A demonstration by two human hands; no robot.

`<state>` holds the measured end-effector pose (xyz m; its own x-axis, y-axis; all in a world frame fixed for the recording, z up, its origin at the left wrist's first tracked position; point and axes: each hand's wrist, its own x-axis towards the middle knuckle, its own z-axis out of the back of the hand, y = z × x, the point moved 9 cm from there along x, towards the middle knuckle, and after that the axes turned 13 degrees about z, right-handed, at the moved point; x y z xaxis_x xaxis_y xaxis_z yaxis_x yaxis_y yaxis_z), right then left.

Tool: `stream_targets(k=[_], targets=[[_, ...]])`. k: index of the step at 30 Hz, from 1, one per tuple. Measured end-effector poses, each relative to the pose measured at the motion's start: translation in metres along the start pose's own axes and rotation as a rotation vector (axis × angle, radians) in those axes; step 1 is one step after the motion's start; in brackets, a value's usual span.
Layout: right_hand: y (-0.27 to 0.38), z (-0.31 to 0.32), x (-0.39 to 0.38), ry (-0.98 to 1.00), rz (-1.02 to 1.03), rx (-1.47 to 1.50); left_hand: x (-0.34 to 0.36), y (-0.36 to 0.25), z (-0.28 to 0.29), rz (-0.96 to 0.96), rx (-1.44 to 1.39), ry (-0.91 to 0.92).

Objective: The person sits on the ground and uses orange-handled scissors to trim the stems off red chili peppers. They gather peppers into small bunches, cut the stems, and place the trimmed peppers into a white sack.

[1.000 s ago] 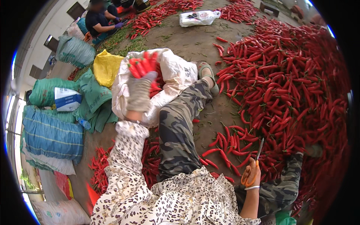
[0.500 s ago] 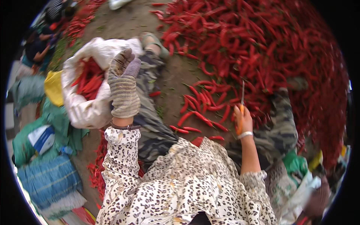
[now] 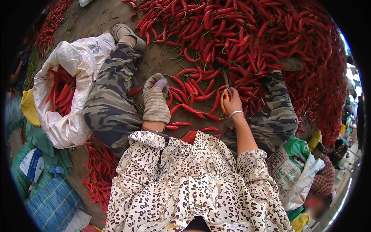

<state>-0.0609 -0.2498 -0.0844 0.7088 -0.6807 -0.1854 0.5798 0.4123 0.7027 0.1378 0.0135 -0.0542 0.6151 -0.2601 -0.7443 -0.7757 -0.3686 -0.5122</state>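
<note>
My left hand point(image 3: 156, 96), in a knitted striped glove, is low over the ground at the left edge of a small group of loose red chillies point(image 3: 193, 87). Its fingers are curled in, and whatever they hold, if anything, is hidden. In my bare right hand point(image 3: 233, 103) is a pair of scissors point(image 3: 223, 101) with orange handles. Their narrow blades point away from me, toward the big chilli heap point(image 3: 247, 34). Several single chillies lie nearer to me, between my knees. To the left, beyond my leg, a white woven sack point(image 3: 63, 133) stands with its mouth wide and chillies inside.
My legs in camouflage trousers point(image 3: 112, 96) spread on both sides of the loose chillies. Teal and blue bundles point(image 3: 54, 201) lie at the lower left, beside more chillies point(image 3: 101, 174). At right are a green-and-white sack point(image 3: 288, 166) and another person's checked sleeve point(image 3: 324, 176).
My left hand has come down and right, from beside the white sack to the loose chillies. The right hand still holds the scissors, and the whole view has shifted.
</note>
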Motion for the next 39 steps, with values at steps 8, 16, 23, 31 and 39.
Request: stream_targets(k=[8, 16, 23, 31, 39], targets=[[0.040, -0.023, 0.003, 0.001, 0.212, 0.202, 0.006, 0.027, -0.017, 0.139, 0.141, 0.041], [0.085, 0.047, 0.046, -0.116, 0.289, 0.165, 0.019, 0.063, -0.025, 0.224, 0.314, 0.091], [0.117, 0.155, 0.188, -0.280, 0.366, -0.327, 0.016, 0.072, -0.040, 0.269, 0.356, 0.166], [0.123, 0.076, 0.121, -0.270, 0.631, -0.083, 0.010, 0.001, -0.017, -0.005, -0.081, 0.043], [0.076, -0.117, -0.048, 0.599, 0.491, -0.394, -0.029, -0.068, -0.018, -0.181, -0.274, 0.201]])
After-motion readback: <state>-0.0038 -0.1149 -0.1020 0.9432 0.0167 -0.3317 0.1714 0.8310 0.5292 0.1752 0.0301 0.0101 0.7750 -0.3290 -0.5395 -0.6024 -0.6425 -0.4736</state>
